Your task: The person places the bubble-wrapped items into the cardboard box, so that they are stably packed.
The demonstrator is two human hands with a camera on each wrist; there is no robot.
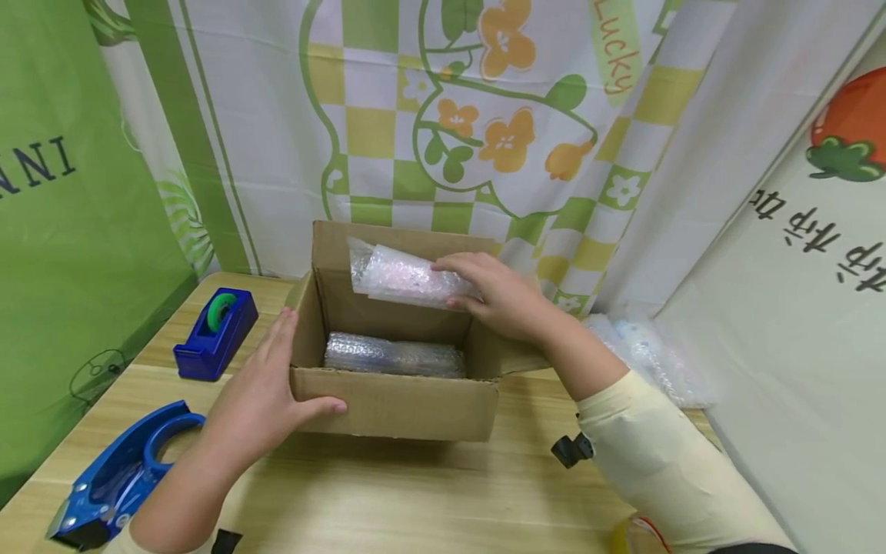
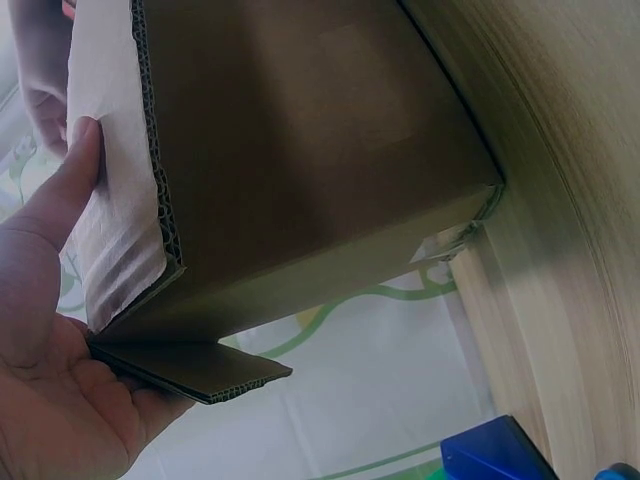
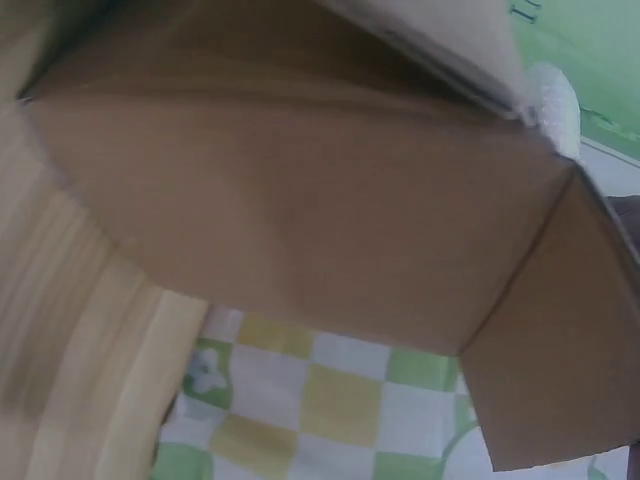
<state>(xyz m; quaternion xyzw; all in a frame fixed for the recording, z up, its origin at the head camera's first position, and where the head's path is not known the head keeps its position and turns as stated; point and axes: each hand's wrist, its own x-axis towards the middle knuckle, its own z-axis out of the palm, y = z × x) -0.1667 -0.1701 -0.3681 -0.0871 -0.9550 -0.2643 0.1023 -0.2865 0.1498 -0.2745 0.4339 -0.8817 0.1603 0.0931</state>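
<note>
An opened cardboard box [image 1: 401,408] stands on the wooden table with its flaps out. Its near left corner is gripped by my left hand [image 1: 258,396], thumb over the front flap [image 2: 120,200] and the other fingers at the left flap [image 2: 200,368]. Above the box's far side, my right hand [image 1: 500,291] pinches one end of a pinkish bubble-wrapped package [image 1: 398,275]. Inside the box lies another bubble-wrapped package [image 1: 388,355], along the near wall. What either wrapping contains cannot be made out. From the right wrist, the box's outside [image 3: 300,220] fills most of the view.
To the left stand a blue desktop tape dispenser [image 1: 235,331] with green tape and a blue packing tape gun [image 1: 114,477]. More bubble-wrapped items [image 1: 651,354] lie at the right. A patterned curtain [image 1: 374,131] hangs close behind the box. Something yellow [image 1: 628,537] shows at the bottom edge.
</note>
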